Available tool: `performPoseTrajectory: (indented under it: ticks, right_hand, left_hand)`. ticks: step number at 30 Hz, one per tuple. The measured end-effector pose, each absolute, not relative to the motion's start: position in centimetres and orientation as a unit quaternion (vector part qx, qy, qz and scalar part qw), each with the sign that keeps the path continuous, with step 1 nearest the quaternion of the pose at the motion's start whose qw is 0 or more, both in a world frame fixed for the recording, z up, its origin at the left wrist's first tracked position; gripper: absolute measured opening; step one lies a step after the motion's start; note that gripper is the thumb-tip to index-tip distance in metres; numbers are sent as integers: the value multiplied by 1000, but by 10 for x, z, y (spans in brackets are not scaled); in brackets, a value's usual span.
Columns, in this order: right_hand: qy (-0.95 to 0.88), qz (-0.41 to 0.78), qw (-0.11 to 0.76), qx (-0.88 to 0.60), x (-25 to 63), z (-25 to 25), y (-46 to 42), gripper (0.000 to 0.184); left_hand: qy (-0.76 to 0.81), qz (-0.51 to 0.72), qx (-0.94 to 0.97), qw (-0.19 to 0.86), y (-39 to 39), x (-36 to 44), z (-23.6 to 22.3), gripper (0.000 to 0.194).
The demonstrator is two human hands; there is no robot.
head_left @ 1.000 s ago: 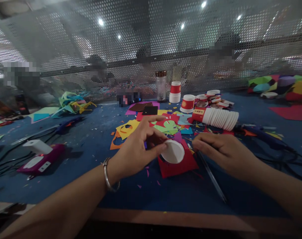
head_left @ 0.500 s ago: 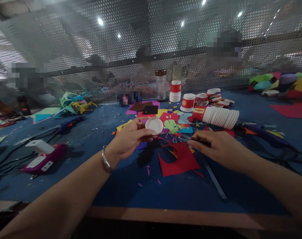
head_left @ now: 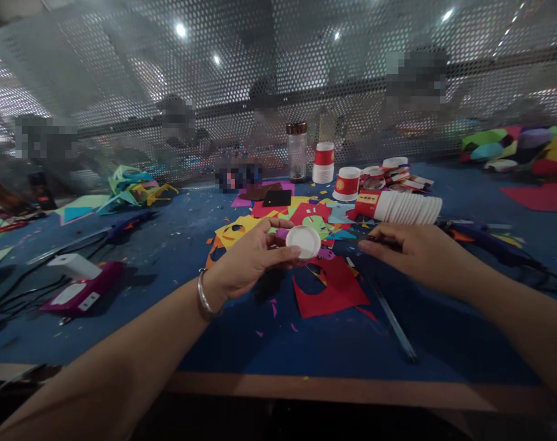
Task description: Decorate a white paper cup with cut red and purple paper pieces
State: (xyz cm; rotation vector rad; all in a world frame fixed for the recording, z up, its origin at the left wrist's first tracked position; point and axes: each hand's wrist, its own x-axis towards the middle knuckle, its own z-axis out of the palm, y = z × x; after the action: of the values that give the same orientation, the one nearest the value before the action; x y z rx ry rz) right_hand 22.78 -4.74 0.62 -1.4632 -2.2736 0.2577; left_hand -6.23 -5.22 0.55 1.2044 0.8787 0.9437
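Between the thumb and fingers of my left hand (head_left: 255,254) is a small round white paper cup bottom (head_left: 303,242), its shallow rimmed side towards me. My right hand (head_left: 407,245) is closed, with a thin dark thing partly showing at its fingertips; its kind is hidden by the fingers. Below and between the hands lies a red paper sheet (head_left: 336,291) with a curved piece cut away. A clear glue stick (head_left: 395,327) rests on the table below my right hand. Behind the hands, a stack of paper cups (head_left: 404,208) lies on its side.
Coloured paper scraps (head_left: 301,211) cover the middle of the blue table (head_left: 242,349). Upright cups (head_left: 347,184) and a glass bottle (head_left: 297,153) stand behind. Glue guns lie at right (head_left: 485,245) and left (head_left: 129,226). A purple power strip (head_left: 83,291) with cables sits at left.
My left hand has moved right and slightly down with the cup bottom. My right hand has shifted slightly right and up, away from the red sheet.
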Motion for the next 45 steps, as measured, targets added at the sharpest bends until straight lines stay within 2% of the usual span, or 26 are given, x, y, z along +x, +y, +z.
performPoseTrajectory:
  ticks: [4, 11, 17, 21, 25, 30, 35, 38, 45]
  right_hand:
    - [-800, 76, 198, -561, 236, 7, -42, 54]
    - [-815, 9, 155, -558, 247, -2, -34, 48]
    - [-810, -29, 136, -570, 243, -4, -39, 48]
    - [-795, -43, 106, -596, 241, -4, -43, 41]
    - [-787, -45, 121, -604, 242, -3, -45, 42]
    - [-776, -61, 140, -612, 241, 2, -51, 39]
    - [-774, -139, 125, -605, 236, 8, -58, 31]
    - [-779, -149, 170, -585, 233, 10, -58, 26]
    - [-722, -95, 372, -575, 219, 25, -67, 23]
  left_hand:
    - [358, 396, 532, 658, -58, -56, 7, 57]
    - [362, 387, 487, 694, -57, -58, 7, 46]
    - [363, 402, 436, 719, -54, -60, 9, 47]
    - [365, 399, 429, 723, -53, -60, 11, 46]
    - [377, 411, 425, 713, -52, -61, 13, 48]
    - [375, 439, 425, 697, -48, -64, 13, 29]
    - [406, 454, 424, 670, -46, -64, 9, 16]
    - [421, 482, 439, 631, -46, -62, 8, 20]
    - [417, 498, 456, 608, -45, -65, 7, 37]
